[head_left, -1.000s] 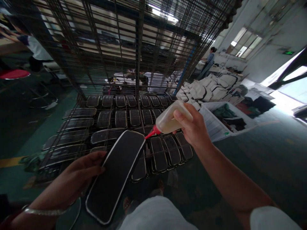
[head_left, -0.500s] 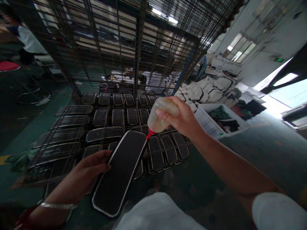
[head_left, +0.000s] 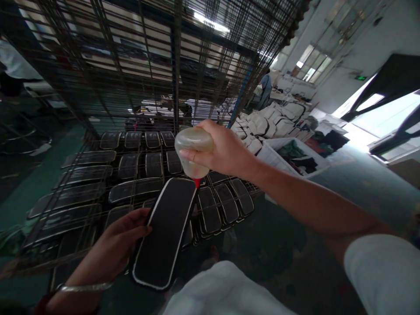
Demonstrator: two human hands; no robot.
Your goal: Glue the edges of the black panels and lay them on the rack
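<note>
A long black panel with rounded corners (head_left: 166, 232) is held tilted in front of me, a white line of glue running along its edge. My left hand (head_left: 126, 234) grips its left side between thumb and fingers. My right hand (head_left: 219, 146) is wrapped round a translucent squeeze bottle (head_left: 192, 142), turned upside down. The bottle's red nozzle (head_left: 197, 183) meets the panel's upper right corner; whether it touches cannot be made out. Behind the panel, several similar dark panels (head_left: 136, 189) with pale edges lie in rows on a wire rack.
A tall wire rack (head_left: 175, 65) rises ahead. To the right stand a white bin (head_left: 278, 155) with dark and green cloth and a heap of white pieces (head_left: 262, 122). Another person (head_left: 264, 89) is at the back; a white-clothed person (head_left: 16, 59) is at far left.
My right hand and the bottle have moved left, and the bottle is now more upright with its nozzle pointing straight down at the panel's corner. The left hand keeps its hold. The view has shifted right.
</note>
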